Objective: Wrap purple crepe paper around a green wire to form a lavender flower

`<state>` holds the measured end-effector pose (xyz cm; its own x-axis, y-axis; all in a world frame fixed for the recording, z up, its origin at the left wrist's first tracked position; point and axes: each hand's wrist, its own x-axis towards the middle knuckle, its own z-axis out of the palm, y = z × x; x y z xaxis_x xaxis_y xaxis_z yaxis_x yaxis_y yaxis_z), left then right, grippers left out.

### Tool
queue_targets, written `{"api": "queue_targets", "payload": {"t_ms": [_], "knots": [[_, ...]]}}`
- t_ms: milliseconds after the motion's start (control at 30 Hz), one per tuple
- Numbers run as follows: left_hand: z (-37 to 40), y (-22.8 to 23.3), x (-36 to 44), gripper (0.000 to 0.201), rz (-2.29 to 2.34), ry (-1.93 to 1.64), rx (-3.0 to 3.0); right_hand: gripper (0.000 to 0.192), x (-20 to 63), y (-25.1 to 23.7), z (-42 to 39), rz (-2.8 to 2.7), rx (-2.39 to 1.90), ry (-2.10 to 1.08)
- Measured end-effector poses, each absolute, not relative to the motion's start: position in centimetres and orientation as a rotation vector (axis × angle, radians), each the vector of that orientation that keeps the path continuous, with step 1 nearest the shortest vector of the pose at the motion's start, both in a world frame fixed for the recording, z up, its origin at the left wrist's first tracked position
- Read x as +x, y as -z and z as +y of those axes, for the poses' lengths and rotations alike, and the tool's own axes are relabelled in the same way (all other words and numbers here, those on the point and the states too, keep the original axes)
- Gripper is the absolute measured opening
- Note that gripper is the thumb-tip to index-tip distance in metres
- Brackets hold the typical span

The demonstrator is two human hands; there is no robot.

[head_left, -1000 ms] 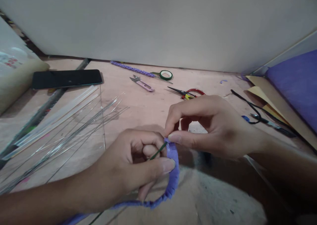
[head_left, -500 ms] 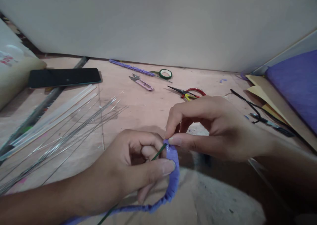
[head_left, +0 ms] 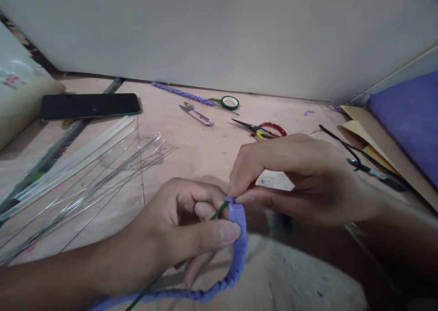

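Between my hands is a fringed strip of purple crepe paper (head_left: 240, 251), which curls down and trails off to the lower left. My left hand (head_left: 191, 224) pinches it near its upper end, thumb on top. A thin green stem (head_left: 219, 210) passes through the same hand, its tip at the strip's end and its tail emerging below the wrist. My right hand (head_left: 290, 178) pinches the strip's end against the stem tip with thumb and forefinger. A shiny patch shows on the paper just below that pinch.
Bare wires (head_left: 102, 178) and clear sticks (head_left: 78, 160) lie at left below a black phone (head_left: 91, 106). Farther back are a finished-looking purple twisted stem (head_left: 183, 92), green tape roll (head_left: 229, 103), thread snips (head_left: 196, 115) and red-handled scissors (head_left: 262, 129). A pen (head_left: 376, 174) and purple paper (head_left: 407, 119) sit right.
My right fingers have shifted slightly and closed more tightly at the strip's end. The strip's lower curve has moved slightly left and down. My left hand keeps its pinch.
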<state>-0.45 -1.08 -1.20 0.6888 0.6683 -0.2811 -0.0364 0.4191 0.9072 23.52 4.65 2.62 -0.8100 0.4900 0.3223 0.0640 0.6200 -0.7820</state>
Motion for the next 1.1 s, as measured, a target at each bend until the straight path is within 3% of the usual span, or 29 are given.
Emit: {"api": "queue_targets", "payload": {"t_ms": [500,733,867,1100], "knots": [[-1.2,1.2,-0.5,0.039,0.620,-0.443,0.942,0.004,23.8,-2.8,4.7,-2.312,-0.357,-1.077],[-1.3,1.7,-0.6,0.034,0.601,-0.465,0.926,0.021,23.4,-3.3,3.7,-2.249,-0.432,-1.167],[-1.4,1.7,-0.5,0.033,0.587,-0.454,0.923,0.009,23.2,-3.8,3.1,-2.202,-0.520,-1.294],[-1.3,1.5,-0.5,0.035,0.588,-0.477,0.983,0.011,23.2,-2.9,3.6,-2.140,-0.560,-1.230]]}}
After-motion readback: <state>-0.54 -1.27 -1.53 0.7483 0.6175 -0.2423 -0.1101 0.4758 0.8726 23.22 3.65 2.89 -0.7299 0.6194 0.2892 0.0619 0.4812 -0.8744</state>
